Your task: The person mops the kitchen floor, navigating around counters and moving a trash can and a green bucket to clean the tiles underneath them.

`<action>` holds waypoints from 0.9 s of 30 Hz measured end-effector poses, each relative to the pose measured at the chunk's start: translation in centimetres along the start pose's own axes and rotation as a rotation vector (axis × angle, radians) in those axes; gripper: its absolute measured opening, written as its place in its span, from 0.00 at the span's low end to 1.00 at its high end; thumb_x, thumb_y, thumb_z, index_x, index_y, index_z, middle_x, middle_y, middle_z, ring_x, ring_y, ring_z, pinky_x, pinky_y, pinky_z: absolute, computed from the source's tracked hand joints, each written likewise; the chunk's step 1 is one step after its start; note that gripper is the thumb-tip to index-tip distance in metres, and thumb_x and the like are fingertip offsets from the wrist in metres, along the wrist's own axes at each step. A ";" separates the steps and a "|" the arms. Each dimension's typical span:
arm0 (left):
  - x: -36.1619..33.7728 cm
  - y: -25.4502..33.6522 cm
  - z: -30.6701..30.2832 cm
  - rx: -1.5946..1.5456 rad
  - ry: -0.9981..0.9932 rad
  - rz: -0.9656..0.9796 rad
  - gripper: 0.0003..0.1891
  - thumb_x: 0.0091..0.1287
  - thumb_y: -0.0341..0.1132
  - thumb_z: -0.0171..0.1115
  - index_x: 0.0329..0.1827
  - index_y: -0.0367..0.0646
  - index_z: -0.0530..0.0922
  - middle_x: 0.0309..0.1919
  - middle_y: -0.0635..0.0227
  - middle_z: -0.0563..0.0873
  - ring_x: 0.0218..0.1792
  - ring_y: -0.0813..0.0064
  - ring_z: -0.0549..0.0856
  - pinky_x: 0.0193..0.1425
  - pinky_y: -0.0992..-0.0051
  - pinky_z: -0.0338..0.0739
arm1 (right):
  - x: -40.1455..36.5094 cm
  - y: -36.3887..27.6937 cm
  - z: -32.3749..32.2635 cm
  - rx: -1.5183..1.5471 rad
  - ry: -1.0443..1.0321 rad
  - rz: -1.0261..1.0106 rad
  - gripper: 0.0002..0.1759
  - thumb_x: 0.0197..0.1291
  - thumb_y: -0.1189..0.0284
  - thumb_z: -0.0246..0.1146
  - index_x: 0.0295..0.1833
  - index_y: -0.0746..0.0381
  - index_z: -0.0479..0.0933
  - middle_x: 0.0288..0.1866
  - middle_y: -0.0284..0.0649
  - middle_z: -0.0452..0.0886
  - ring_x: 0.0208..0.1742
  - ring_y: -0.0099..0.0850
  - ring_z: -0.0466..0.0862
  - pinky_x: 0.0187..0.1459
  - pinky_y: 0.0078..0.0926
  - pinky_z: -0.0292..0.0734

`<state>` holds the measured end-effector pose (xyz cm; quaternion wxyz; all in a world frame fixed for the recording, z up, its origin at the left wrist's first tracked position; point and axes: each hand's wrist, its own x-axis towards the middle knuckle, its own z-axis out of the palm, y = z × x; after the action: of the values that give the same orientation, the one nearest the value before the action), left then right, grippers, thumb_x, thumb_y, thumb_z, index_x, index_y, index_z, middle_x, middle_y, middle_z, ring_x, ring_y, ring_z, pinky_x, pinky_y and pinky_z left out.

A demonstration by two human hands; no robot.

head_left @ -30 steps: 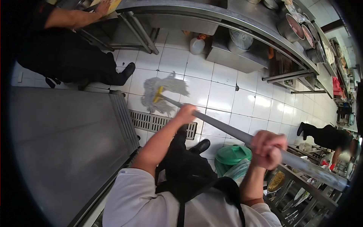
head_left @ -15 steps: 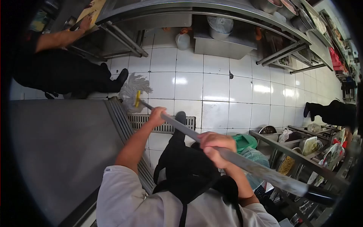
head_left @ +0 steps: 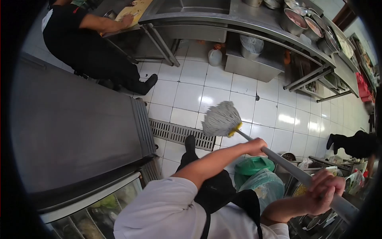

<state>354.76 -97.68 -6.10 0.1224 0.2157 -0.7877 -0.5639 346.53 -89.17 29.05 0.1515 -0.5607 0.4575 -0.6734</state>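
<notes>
A long-handled mop slants across the view, its grey string head over the white floor tiles and a yellow clamp joining it to the handle. My left hand is wrapped round the lower part of the grey handle, closest to the mop head. Farther up the handle, near the right side, my right hand grips it with curled fingers. The mop head sits just past the end of the slotted floor drain, in front of my boot.
A steel counter with bowls and a bucket below spans the back. At left, a person works at a cutting board beside a grey cabinet. A green bin and crowded racks stand right; another person's legs show there.
The mop head has swung right, from beside the other person's boot to past the drain. Both my hands have moved right with the handle, and my view has shifted left.
</notes>
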 end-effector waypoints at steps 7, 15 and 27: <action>-3.1 0.3 -1.8 -0.027 -0.085 -0.008 0.12 0.54 0.42 0.69 0.24 0.42 0.82 0.28 0.53 0.86 0.36 0.50 0.86 0.42 0.58 0.80 | -1.7 -1.1 2.4 -0.008 -0.068 -0.012 0.11 0.66 0.67 0.57 0.34 0.60 0.66 0.14 0.29 0.60 0.15 0.22 0.65 0.30 0.26 0.65; -13.3 -6.7 -13.2 0.085 0.100 -0.025 0.09 0.50 0.36 0.68 0.19 0.43 0.78 0.23 0.55 0.83 0.32 0.48 0.84 0.37 0.56 0.78 | -1.3 1.2 15.0 0.077 0.005 -0.058 0.16 0.60 0.65 0.60 0.26 0.61 0.64 0.12 0.33 0.67 0.13 0.24 0.72 0.18 0.24 0.67; -34.1 -20.6 -26.6 0.291 0.422 -0.189 0.08 0.47 0.31 0.69 0.21 0.42 0.77 0.24 0.55 0.81 0.33 0.49 0.82 0.42 0.55 0.74 | -10.1 8.4 29.6 0.554 -0.325 0.372 0.13 0.62 0.64 0.65 0.36 0.64 0.77 0.26 0.44 0.80 0.26 0.43 0.82 0.37 0.45 0.84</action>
<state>400.40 -109.20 -14.85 0.1985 0.4165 -0.7939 -0.3961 373.68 -99.66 14.80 0.4881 -0.5052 0.3218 -0.6348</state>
